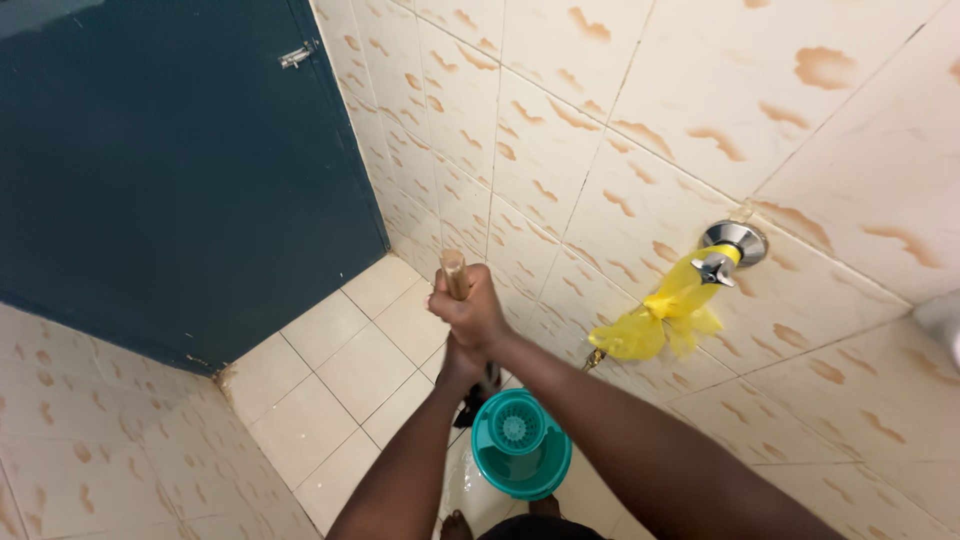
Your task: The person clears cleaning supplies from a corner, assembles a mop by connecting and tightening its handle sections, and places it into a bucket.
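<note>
My right hand (470,310) is wrapped around the top of a wooden mop handle (454,272), whose tip sticks up above my fist. My left hand (462,362) grips the same handle just below, mostly hidden behind the right hand and forearm. The handle runs down toward a teal mop bucket (520,445) with a round slotted wringer (514,428) in it. The bucket stands on the tiled floor (340,380) against the wall. A dark mop head part (470,408) shows beside the bucket's left edge.
A chrome wall tap (728,250) wrapped in yellow plastic (660,315) sticks out of the cream tiled wall (560,130) at right. A dark blue door (170,170) with a latch (296,56) closes the far side. Water is on the floor near my toes (457,524).
</note>
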